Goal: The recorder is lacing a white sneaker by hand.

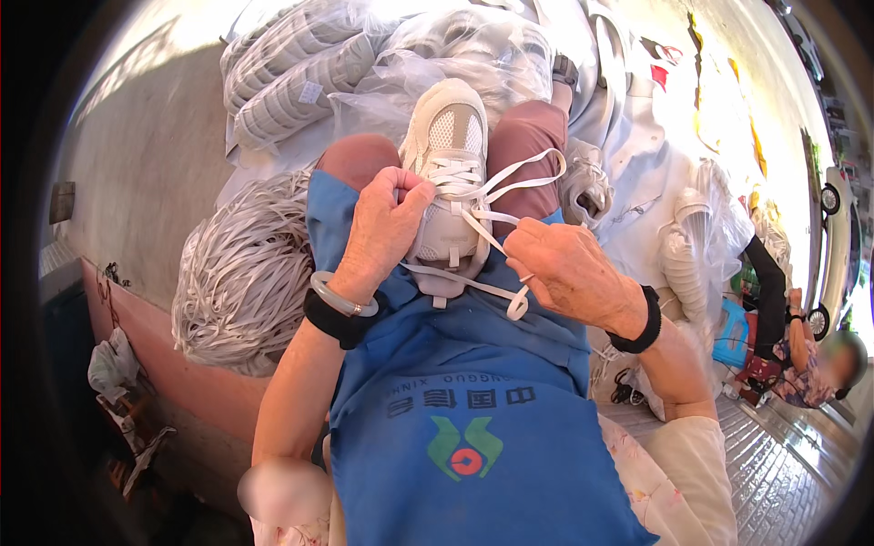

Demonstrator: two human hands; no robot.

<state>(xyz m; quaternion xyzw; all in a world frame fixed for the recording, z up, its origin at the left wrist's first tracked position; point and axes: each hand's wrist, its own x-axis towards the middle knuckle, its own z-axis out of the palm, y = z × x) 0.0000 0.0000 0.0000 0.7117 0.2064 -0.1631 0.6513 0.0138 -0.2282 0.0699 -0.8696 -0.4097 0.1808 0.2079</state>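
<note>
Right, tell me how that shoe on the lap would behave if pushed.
The shoe would probably give at the toe, where a mesh panel shows. It could tip, resting between two bent knees rather than on a flat surface. Its lace would likely flop, judging by its loose curves.

Bright daylight | upper right blown out | lower left dim | edges bowed, black-rimmed

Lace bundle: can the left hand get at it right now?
Likely yes: the lace bundle lies uncovered beside the left forearm, though the left hand would first need to release the white shoelace.
</note>
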